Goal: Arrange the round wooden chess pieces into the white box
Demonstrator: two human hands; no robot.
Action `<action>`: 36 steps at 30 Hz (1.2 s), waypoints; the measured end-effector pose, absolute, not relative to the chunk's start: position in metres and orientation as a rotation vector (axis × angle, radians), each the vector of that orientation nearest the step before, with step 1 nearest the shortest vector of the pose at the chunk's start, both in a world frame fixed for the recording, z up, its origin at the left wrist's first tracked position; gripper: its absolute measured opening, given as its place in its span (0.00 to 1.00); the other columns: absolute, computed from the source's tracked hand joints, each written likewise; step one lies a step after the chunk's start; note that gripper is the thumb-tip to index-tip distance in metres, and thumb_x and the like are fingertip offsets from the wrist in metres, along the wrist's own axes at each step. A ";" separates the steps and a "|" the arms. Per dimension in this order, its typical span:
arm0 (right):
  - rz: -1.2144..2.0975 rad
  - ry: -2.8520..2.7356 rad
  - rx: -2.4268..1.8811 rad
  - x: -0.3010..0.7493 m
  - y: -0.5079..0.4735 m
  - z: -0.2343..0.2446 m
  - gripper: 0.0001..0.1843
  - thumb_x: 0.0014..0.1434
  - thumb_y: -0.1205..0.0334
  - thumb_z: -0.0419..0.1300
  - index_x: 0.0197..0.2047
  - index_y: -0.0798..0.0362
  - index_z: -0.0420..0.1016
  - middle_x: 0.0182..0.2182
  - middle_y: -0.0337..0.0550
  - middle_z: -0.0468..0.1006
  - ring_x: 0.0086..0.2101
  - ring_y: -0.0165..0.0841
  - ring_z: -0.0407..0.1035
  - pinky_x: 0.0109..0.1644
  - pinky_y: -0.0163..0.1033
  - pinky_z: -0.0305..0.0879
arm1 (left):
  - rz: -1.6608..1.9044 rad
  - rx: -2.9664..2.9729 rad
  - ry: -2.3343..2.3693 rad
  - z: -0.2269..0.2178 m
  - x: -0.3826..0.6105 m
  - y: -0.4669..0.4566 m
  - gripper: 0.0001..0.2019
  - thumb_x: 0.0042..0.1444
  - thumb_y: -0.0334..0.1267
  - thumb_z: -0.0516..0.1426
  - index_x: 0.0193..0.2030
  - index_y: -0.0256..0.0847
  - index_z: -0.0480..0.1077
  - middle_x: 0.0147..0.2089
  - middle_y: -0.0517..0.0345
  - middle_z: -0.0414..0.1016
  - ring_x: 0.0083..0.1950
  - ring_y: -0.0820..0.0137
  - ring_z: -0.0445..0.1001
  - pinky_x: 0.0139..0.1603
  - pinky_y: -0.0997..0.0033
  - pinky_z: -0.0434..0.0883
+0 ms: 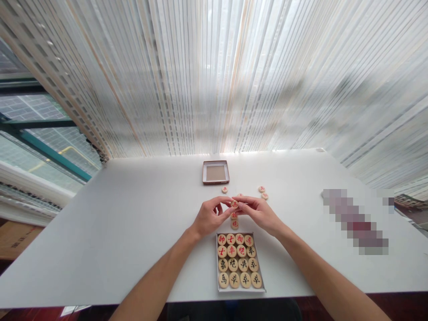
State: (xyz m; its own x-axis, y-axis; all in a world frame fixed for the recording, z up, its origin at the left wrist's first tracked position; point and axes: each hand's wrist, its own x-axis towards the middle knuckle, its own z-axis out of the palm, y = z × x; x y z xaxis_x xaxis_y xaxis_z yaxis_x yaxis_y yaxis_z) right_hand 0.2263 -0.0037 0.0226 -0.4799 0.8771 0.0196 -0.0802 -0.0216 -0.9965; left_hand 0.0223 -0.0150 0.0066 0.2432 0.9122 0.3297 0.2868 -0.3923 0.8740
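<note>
Between the fingertips of my left hand (210,216) and my right hand (259,211) is a round wooden Chinese chess piece (234,204) with a red character. Both hands pinch it from the sides, above the table. Just below it, a red-marked piece (234,224) lies in line with another that is partly hidden. Nearer to me stands an open box (218,267) filled with rows of pieces, red characters in the far rows and black ones in the near rows. Behind my right fingers another piece (240,195) shows only in part.
Toward the back of the white table (133,214) lies a brown-edged box lid (216,182). Loose red-marked pieces rest beyond my hands: one on the left (224,190), two on the right (261,189). A blurred-out object (356,223) lies far right. Curtains (214,89) hang behind.
</note>
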 end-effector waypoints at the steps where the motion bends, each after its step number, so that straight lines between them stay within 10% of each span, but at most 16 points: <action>1: 1.609 -1.499 -0.862 0.227 -0.003 0.023 0.20 0.64 0.49 0.62 0.54 0.50 0.80 0.49 0.47 0.81 0.47 0.42 0.77 0.56 0.52 0.73 | 1.144 1.827 1.104 0.007 0.022 -0.015 0.14 0.59 0.44 0.62 0.49 0.42 0.76 0.38 0.56 0.80 0.25 0.79 0.66 0.26 0.78 0.67; 36: 1.578 -1.495 -0.906 0.226 -0.003 0.024 0.17 0.56 0.50 0.69 0.42 0.52 0.79 0.38 0.43 0.80 0.39 0.35 0.75 0.45 0.42 0.73 | 1.037 1.850 1.050 0.007 0.021 -0.017 0.16 0.60 0.44 0.61 0.52 0.40 0.74 0.40 0.54 0.80 0.27 0.77 0.67 0.28 0.76 0.67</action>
State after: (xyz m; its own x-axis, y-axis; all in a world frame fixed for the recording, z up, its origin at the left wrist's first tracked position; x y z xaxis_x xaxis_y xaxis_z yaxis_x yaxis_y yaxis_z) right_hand 0.2264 -0.0027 0.0240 -0.4531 0.8914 0.0095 -0.0576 -0.0186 -0.9982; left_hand 0.0213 -0.0170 0.0072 0.3332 0.9014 0.2765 0.2884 -0.3767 0.8803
